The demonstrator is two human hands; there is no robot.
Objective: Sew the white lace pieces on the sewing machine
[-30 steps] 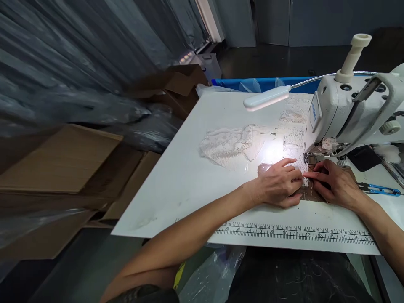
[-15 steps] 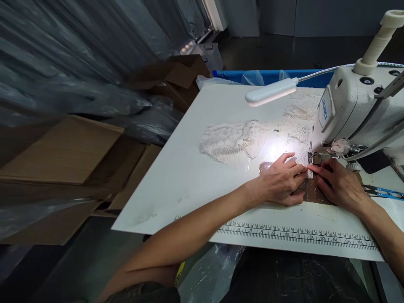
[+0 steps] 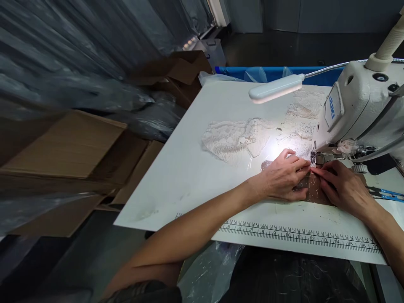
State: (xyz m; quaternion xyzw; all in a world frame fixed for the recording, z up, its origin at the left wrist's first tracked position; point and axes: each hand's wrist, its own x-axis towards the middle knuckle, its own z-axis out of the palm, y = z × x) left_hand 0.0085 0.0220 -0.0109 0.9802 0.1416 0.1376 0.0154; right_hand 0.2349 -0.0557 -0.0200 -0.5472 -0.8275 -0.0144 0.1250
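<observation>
White lace [image 3: 298, 145] lies under the lit head of a JUKI sewing machine [image 3: 350, 103], running up to the presser foot [image 3: 316, 158]. Just in front of that foot, my left hand [image 3: 284, 176] has its fingers bent and pressed together at the edge of the lace. My right hand [image 3: 345, 185] pinches the same edge from the other side, thumb and forefinger close to the left fingertips. The bit of lace between the fingers is mostly hidden. Another lace piece [image 3: 233, 139] rests flat to the left of my hands.
A white lamp [image 3: 276, 89] on a flexible neck hangs over the white table [image 3: 176, 168]. Blue-handled thread snips [image 3: 386, 194] lie right of my right hand. A printed ruler [image 3: 299, 237] follows the front edge. Cardboard boxes [image 3: 63, 145] stand left.
The short lace end that showed between my hands has moved forward toward the presser foot and is now mostly out of sight. Both hands keep nearly the same hold; the view has shifted slightly.
</observation>
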